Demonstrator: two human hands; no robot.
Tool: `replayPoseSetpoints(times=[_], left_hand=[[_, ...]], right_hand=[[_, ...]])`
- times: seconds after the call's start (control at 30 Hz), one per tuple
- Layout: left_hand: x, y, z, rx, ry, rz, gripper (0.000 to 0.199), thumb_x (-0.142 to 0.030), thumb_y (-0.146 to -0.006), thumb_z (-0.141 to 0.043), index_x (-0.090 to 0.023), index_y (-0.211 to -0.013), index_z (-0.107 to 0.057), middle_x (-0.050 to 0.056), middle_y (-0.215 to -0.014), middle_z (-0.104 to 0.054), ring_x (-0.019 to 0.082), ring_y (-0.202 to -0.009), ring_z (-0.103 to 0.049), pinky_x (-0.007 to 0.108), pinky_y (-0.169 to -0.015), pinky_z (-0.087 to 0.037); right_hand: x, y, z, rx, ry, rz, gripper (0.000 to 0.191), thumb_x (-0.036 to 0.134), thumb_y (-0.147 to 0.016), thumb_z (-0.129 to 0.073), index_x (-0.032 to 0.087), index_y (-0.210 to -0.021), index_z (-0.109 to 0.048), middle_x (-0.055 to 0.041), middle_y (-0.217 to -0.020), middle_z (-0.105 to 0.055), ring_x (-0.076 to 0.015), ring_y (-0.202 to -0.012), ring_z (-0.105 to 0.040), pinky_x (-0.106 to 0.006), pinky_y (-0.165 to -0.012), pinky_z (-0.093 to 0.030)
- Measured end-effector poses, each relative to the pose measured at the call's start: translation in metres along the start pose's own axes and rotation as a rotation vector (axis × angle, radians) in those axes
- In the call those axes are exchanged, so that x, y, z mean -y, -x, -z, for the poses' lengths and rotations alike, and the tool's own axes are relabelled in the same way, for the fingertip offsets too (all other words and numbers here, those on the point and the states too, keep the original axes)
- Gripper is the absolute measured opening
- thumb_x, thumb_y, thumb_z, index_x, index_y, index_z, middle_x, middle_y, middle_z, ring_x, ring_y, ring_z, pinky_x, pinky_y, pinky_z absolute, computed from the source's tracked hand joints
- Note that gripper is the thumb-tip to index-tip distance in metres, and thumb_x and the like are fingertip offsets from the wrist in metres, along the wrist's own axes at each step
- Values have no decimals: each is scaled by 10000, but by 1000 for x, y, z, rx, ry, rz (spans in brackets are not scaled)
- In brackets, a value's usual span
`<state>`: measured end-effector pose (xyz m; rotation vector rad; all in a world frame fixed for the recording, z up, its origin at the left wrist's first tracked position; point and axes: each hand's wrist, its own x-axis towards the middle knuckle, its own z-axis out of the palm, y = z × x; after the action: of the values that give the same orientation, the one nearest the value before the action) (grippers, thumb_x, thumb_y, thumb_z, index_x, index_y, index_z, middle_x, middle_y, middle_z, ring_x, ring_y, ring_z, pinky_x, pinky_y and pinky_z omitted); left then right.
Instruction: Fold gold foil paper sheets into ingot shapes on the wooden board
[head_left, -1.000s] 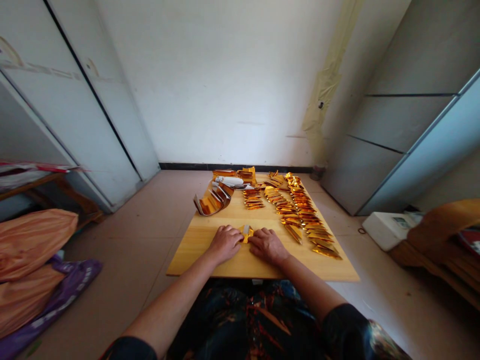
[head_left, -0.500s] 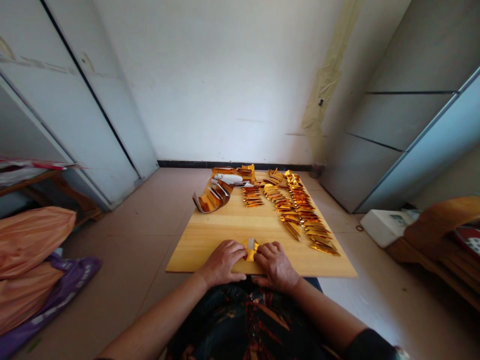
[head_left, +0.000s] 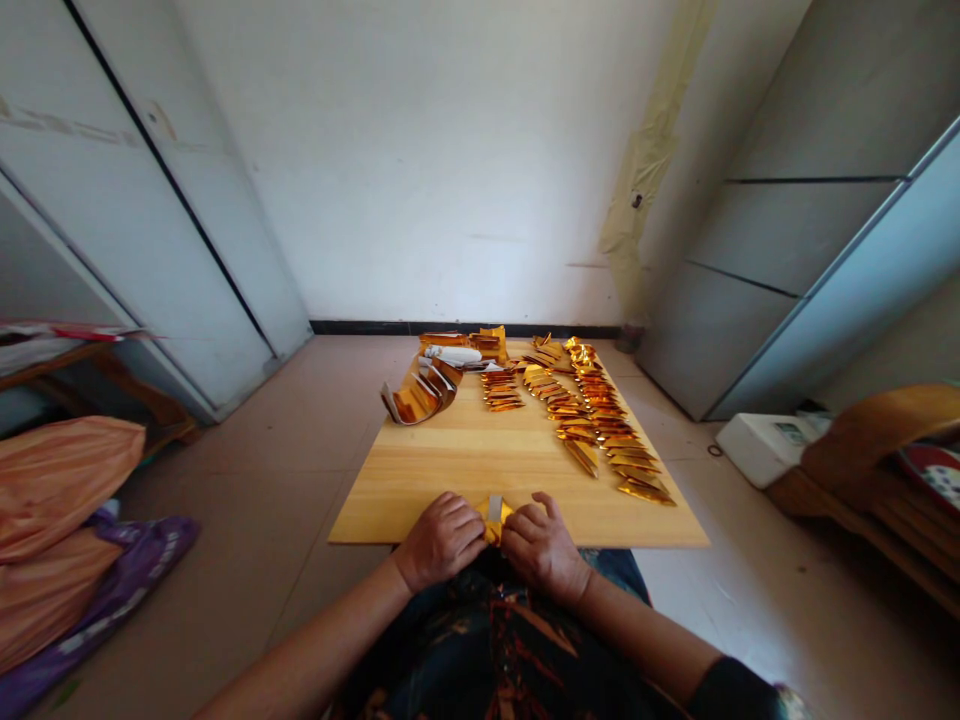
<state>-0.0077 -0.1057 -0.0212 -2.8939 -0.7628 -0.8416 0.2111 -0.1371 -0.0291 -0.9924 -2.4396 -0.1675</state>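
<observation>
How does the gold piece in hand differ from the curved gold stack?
The held piece is small, between left hand and right hand; the curved stack is larger, untouched on the board. The held piece has one pale strip down its middle; the curved stack shows several layered, upturned sheets. Both show shiny gold.

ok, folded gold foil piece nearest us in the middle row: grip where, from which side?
Probably pinch the folded gold foil piece by its long edges, near half, coming from the near left: it's narrow and slanted, pale wooden board shows there, while its far end crowds the row's next foil piece.
</observation>
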Motion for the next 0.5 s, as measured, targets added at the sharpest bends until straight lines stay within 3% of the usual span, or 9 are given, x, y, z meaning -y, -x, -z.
replayPoseSetpoints(times=[0.17, 0.3, 0.5], left_hand=[[9, -12, -5, 1, -91, 53, 248, -191, -902, -427, -176, -735, -609, 26, -667, -591, 140, -686, -508, 293, -669, -363], [24, -27, -15, 2, -97, 128, 221, -156, -865, -473, -178, -712, -631, 27, -645, -609, 144, -678, -534, 283, -663, -385], [36, -44, -28, -23, 186, 519, 162, -101, -753, -572, -202, -794, -692, 17, -791, -708, 138, -759, -623, 244, -719, -467]], right_hand=[[-10, -12, 1, 26, 20, -93, 174, 174, -901, -451, 198, -780, -573, -4, -731, -596, -138, -760, -480, -368, -953, -230], [-29, -27, -6, 75, 5, -183, 181, 177, -881, -489, 185, -725, -579, -19, -709, -600, -142, -719, -492, -287, -778, -315], [-47, -39, -9, 77, -217, -522, 100, 145, -823, -536, 197, -820, -621, -9, -774, -632, -136, -760, -552, -216, -683, -365]])
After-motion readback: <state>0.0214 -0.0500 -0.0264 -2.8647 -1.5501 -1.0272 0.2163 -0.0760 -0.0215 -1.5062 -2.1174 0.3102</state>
